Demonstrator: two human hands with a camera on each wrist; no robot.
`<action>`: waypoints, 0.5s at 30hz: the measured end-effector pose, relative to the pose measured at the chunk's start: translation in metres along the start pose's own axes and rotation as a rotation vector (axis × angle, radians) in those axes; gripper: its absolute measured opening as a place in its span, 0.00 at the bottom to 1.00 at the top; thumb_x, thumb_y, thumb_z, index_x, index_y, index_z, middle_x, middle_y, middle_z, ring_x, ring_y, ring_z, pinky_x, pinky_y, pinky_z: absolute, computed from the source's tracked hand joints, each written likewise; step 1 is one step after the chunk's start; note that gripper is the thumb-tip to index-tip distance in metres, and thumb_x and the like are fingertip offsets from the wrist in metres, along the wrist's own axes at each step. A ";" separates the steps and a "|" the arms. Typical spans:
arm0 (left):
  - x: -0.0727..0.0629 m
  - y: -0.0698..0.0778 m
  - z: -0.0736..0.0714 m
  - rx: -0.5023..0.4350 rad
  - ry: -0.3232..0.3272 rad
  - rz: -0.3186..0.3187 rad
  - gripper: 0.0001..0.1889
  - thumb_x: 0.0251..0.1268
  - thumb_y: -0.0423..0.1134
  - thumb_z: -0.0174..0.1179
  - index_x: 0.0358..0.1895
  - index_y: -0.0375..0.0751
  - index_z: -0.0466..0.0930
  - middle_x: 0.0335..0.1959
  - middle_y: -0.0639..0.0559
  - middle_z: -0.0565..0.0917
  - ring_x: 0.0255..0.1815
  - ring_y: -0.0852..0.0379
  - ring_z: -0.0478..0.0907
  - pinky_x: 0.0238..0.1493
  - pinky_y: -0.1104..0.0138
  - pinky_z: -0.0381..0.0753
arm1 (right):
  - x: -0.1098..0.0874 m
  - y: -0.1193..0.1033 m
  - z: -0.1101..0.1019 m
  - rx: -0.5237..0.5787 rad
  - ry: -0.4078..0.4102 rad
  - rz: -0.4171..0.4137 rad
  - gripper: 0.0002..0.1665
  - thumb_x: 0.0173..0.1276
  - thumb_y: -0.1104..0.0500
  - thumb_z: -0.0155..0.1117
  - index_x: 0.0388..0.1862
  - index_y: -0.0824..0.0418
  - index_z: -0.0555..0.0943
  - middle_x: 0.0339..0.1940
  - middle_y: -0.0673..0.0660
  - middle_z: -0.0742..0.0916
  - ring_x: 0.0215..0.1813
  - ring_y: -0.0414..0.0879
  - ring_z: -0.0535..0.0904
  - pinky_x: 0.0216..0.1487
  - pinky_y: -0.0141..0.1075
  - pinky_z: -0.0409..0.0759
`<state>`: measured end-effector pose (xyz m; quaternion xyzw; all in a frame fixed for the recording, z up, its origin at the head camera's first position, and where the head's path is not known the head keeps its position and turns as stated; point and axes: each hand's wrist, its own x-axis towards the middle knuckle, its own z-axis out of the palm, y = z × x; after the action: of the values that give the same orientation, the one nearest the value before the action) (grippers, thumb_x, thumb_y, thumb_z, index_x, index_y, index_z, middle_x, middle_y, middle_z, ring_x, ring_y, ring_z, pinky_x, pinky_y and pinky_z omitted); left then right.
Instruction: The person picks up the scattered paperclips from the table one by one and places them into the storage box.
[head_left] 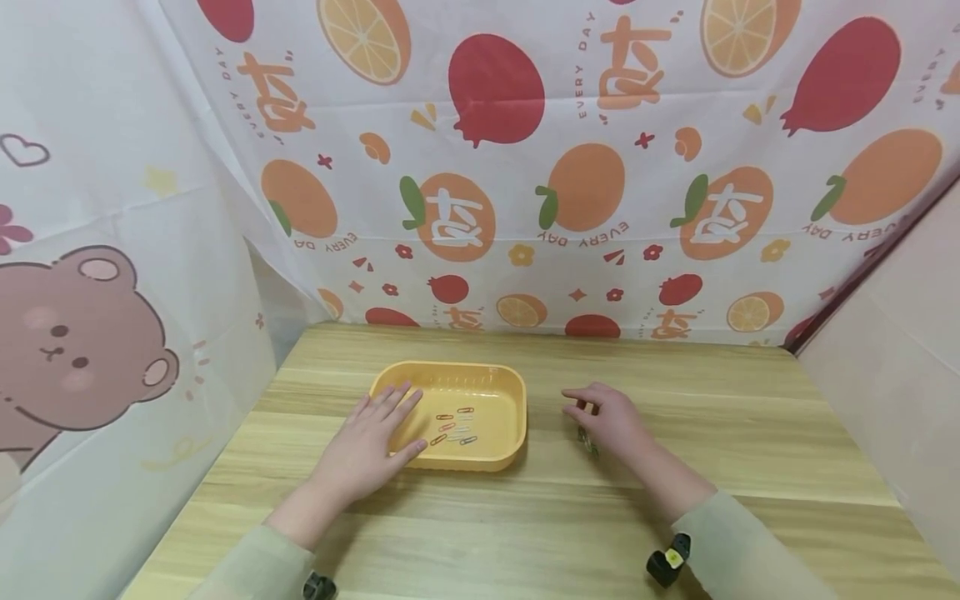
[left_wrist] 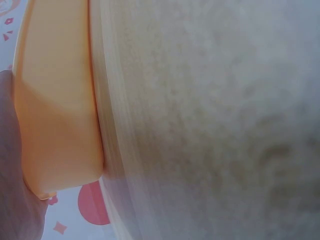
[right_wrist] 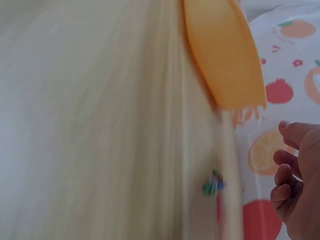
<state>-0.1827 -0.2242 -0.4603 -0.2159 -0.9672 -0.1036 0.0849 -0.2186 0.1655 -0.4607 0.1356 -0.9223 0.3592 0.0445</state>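
Observation:
A yellow tray point(head_left: 517, 417) stands on the wooden table, with several colored paper clips point(head_left: 447, 427) lying on its floor. My left hand point(head_left: 367, 446) rests over the tray's left side, fingers spread and fairly straight. My right hand point(head_left: 611, 417) is above the table to the right of the tray, its fingers loosely bent. Nothing shows between those fingers in the right wrist view, where the hand point(right_wrist: 302, 185) is at the right edge. A small cluster of colored clips point(right_wrist: 214, 186) lies on the table by it, partly covered by the hand in the head view.
The wooden table point(head_left: 480, 533) reaches back to a fruit-print curtain point(head_left: 510, 208). A bear-print cloth point(head_left: 82, 350) hangs at the left, and a pale panel point(head_left: 892, 367) stands at the right. Dark wrist cameras sit at both sleeves.

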 end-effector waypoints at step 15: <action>0.000 -0.002 0.001 -0.002 0.014 0.001 0.41 0.68 0.64 0.55 0.79 0.52 0.56 0.79 0.48 0.56 0.79 0.43 0.52 0.77 0.44 0.44 | -0.030 0.048 -0.021 -0.081 -0.024 0.063 0.17 0.69 0.52 0.68 0.54 0.54 0.87 0.31 0.45 0.81 0.32 0.42 0.73 0.29 0.33 0.74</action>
<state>-0.1838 -0.2252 -0.4612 -0.2157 -0.9664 -0.1058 0.0916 -0.2040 0.2201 -0.4815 0.1087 -0.9404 0.3209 0.0274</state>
